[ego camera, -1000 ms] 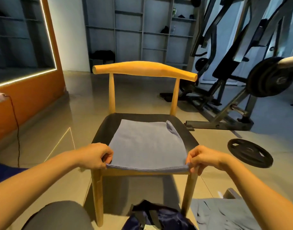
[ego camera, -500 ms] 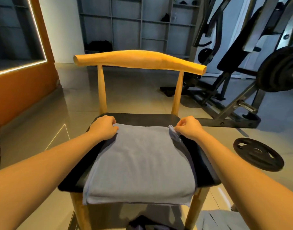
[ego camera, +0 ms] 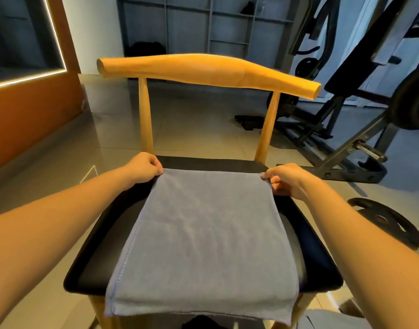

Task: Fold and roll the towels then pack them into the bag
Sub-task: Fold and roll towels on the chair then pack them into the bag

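So I've got the folded grey-blue towel (ego camera: 203, 233) lying flat on the black chair seat (ego camera: 320, 260), with its near edge hanging just over the front. My left hand (ego camera: 144, 168) pinches the far left corner and my right hand (ego camera: 285, 181) pinches the far right one, fingers (ego camera: 268, 176) curled right on the far hem.

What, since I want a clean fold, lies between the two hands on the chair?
In the head view, only the grey towel's far edge spans from the left hand to the right hand, each pinching a corner; nothing sits on it.
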Tool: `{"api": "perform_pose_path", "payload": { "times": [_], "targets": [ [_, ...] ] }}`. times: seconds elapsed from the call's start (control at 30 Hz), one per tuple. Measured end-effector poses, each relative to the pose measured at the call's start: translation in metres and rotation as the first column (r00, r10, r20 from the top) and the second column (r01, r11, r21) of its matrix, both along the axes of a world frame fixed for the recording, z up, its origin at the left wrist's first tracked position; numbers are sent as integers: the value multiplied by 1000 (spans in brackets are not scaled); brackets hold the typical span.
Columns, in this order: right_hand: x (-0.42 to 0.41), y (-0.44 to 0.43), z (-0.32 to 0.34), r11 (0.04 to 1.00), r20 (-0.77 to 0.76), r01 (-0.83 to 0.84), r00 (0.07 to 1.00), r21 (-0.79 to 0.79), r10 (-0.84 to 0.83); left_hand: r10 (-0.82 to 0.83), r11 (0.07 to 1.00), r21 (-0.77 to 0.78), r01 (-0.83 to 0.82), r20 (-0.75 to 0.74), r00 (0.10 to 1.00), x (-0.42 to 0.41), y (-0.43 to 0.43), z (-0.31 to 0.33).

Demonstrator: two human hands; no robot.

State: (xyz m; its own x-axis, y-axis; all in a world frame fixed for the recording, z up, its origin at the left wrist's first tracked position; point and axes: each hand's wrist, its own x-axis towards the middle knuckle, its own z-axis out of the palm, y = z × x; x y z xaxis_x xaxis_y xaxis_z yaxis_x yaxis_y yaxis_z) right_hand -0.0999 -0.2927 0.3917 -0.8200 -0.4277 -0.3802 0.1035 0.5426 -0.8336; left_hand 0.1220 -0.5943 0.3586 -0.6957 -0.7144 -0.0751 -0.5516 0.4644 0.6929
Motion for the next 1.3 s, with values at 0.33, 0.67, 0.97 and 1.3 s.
{"api": "perform_pose_path", "payload": {
  "times": [0.33, 0.67, 0.97, 1.3],
  "targets": [
    [-31, -21, -9, 995, 76, -43, 996, 90, 36, -69, 993, 105, 51, 180, 981, -8, -25, 14],
    [-50, -65, -3, 988, -41, 115, 992, -108, -119, 156, 987, 39, -153, -93, 983, -45, -37, 17],
    [17, -4, 52, 922, -163, 97, 972, -375, -169, -21, 987, -153, -41, -382, 924, 40, 25, 65],
    [112, 95, -5, 931, -207, -26, 977, -365, -54, -175, 980, -141, 138, -295, 939, 155, 102, 19]
  ]
}}
